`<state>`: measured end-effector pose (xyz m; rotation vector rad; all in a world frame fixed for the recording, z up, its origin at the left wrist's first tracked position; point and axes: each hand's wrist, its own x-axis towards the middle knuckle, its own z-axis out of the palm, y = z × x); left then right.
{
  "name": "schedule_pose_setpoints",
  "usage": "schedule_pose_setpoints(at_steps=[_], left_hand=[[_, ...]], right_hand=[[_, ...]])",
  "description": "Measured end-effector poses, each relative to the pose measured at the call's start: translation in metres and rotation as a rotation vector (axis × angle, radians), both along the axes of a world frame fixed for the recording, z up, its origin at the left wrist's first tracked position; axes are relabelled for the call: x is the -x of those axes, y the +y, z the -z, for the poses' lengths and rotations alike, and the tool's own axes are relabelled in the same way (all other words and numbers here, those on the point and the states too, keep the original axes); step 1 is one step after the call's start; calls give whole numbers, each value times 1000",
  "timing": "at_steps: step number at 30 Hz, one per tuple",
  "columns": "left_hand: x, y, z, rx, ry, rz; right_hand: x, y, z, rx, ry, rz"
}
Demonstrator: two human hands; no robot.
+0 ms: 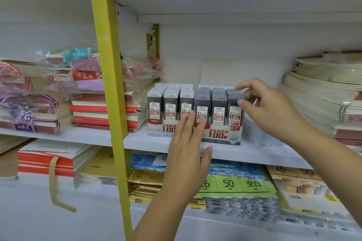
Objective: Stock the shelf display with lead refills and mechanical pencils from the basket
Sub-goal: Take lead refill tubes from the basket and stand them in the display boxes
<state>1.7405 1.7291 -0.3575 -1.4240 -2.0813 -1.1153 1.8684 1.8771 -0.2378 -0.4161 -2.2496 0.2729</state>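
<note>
Two refill display boxes (223, 135) between notebook stacks (321, 103).

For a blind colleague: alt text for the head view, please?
A person's right hand pinches a grey lead refill case in the rightmost row of a display box on a white shelf, while the left hand lies flat against the box front. Notebook stacks flank it.

0.5 HB lead refills (170, 101): grey cases, stood upright, three packed rows in left display box (156, 130). 0.7 HB lead refills (217, 101): darker grey, likewise in right display box (225, 136). Boxes adjoined, centre frame.
</note>
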Motion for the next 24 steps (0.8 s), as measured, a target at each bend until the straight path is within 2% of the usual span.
schedule_pose_setpoints(at_steps=[3,6,8,11,13,15,17,21,24], left_hand=[[0,0,0,6,-4,-1],[-2,-1,-7,-11,-28,5],[-7,-5,-11,-61,-38,-6],[-18,-19,-1,-130,-26,-40],[-22,-33,23,-54,-43,-46],[-22,-50,54,121,-103,-8],[-20,-69,91,288,-177,26],[-33,-110,180,471,-535,-95],[-50,-136,257,639,-756,-123]], right_hand=[[5,9,6,-92,-65,146],[4,8,7,-194,-44,253],[-2,1,10,-163,37,212],[-22,-21,24,-88,259,78],[-37,-38,46,-5,346,-19],[-47,-54,77,150,367,-90],[-49,-65,119,360,292,-103],[-52,-80,245,707,-123,19],[-63,-97,351,888,-385,92]])
